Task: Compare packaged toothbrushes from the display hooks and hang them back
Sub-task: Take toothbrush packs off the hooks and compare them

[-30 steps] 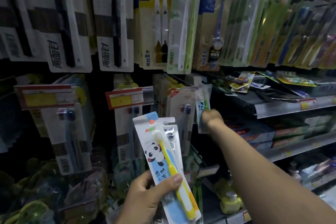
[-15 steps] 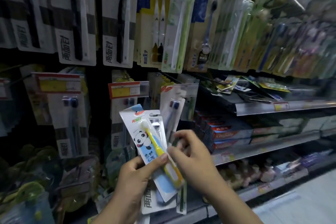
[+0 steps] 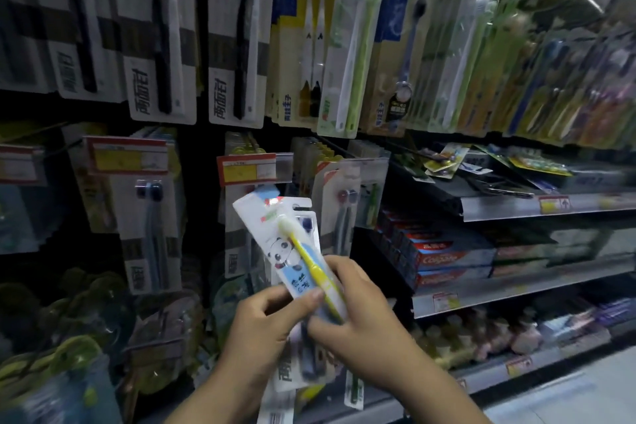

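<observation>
Dim light falls on metal shelves (image 3: 516, 207) at right, above a pale floor (image 3: 568, 401).

I stand in a shop aisle: packaged toothbrushes (image 3: 241, 34) on hooks, price tags (image 3: 246, 169), shelved toothpaste boxes (image 3: 451, 256) at right.

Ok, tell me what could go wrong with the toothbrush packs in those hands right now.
1. The left hand and right hand pinch a fanned stack: the white panda-printed card pack with a yellow toothbrush in front, a white card pack with a dark toothbrush behind. If shuffled, the back one may slip and fall.
2. The hanging white card packs look alike, so a pack may go back under the wrong red-and-yellow price tag.
</observation>
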The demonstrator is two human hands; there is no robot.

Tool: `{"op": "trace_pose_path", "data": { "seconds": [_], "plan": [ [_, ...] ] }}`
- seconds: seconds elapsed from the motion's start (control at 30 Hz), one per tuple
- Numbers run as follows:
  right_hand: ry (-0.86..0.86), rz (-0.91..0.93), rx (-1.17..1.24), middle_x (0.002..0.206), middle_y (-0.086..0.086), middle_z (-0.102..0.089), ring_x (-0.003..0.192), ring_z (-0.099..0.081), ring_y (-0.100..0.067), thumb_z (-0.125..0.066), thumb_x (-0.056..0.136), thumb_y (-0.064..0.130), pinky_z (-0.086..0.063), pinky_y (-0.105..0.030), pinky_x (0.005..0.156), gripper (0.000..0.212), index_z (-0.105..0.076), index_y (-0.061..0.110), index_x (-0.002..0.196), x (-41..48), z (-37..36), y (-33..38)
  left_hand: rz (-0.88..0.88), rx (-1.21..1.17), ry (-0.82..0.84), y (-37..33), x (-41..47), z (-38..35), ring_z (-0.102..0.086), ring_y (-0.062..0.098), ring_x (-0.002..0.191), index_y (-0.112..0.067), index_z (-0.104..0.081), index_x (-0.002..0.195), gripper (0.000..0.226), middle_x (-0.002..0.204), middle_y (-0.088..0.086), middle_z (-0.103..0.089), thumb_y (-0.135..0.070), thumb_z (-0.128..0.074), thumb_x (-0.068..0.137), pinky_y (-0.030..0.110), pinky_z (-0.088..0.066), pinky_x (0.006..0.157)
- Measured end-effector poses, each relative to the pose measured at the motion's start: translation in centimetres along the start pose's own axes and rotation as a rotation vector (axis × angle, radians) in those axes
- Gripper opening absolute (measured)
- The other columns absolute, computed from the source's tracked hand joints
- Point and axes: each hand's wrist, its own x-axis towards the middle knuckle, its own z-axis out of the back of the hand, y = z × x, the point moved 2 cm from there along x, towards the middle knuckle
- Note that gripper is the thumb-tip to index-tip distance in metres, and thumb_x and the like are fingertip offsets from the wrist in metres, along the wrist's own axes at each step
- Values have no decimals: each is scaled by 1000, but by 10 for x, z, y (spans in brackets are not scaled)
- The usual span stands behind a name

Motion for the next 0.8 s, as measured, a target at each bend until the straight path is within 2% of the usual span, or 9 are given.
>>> {"op": "trace_pose_path", "data": {
  "seconds": [0.1, 0.17, 0.23, 0.37, 0.43, 0.53, 0.63, 0.7, 0.8],
  "plan": [
    [-72, -28, 53, 114, 14, -57, 102, -61, 0, -72, 78, 28, -54, -22, 82, 51, -52, 40, 123, 0, 8, -8, 12, -13, -4, -1, 1, 0, -78, 26, 95, -14, -85, 92, 13, 100, 12, -81, -13, -76, 83, 32, -61, 79],
    [-88, -47, 50, 117, 15, -57, 104, -61, -2, -72, 77, 27, -58, -30, 84, 55, -50, 43, 125, -2, 13, -13, 24, 13, -53, 1, 2, 1, -77, 18, 99, -21, -86, 92, 17, 102, 5, -81, -8, -76, 85, 36, -58, 91],
    [-118, -62, 73, 117, 13, -58, 101, -62, -1, -73, 79, 22, -58, -25, 77, 58, -47, 44, 126, -5, 16, -18, 30, 44, -79, 2, 2, 2, -76, 16, 103, -23, -86, 94, 23, 105, 0, -81, -4, -75, 87, 39, -55, 99],
    [-398, -82, 157, 118, 12, -57, 99, -63, -2, -72, 88, 13, -54, -19, 76, 67, -35, 37, 139, -6, 27, -35, 4, 74, -98, 1, -1, 4, -76, 9, 98, -25, -86, 90, 24, 102, -3, -82, -4, -80, 81, 34, -54, 97],
    [-527, -124, 181, 119, 8, -57, 96, -64, -7, -69, 90, 18, -57, -28, 76, 69, -31, 37, 144, -5, 32, -45, -5, 82, -95, 1, -1, 6, -76, 9, 94, -26, -86, 89, 25, 100, -3, -82, -4, -81, 79, 32, -55, 93],
    [-624, -219, 196, 109, 0, -60, 84, -63, -19, -65, 85, 27, -57, -36, 64, 61, -38, 42, 137, 1, 39, -62, -13, 94, -90, 0, -2, 7, -77, 8, 92, -28, -86, 87, 26, 98, -4, -82, -5, -83, 76, 29, -55, 89],
    [-629, -312, 107, 120, 2, -58, 104, -61, -24, -56, 73, 54, -57, -48, 81, 83, -35, 34, 151, 7, 44, -74, -16, 117, -86, 1, -2, 7, -77, 8, 92, -28, -86, 87, 24, 98, -6, -82, -8, -84, 74, 31, -56, 90],
    [-627, -355, 94, 127, 2, -55, 112, -57, -25, -53, 69, 60, -54, -50, 90, 96, -28, 30, 157, 12, 47, -78, -12, 126, -80, 2, -2, 7, -77, 10, 93, -27, -86, 87, 23, 97, -6, -82, -9, -84, 72, 34, -57, 93],
    [-660, -413, 123, 132, 0, -54, 115, -57, -26, -53, 67, 63, -53, -50, 94, 104, -23, 28, 161, 22, 51, -85, -12, 147, -61, 3, -4, 5, -77, 13, 93, -26, -86, 87, 22, 96, -4, -82, -9, -84, 74, 38, -58, 95]
  ]
}}
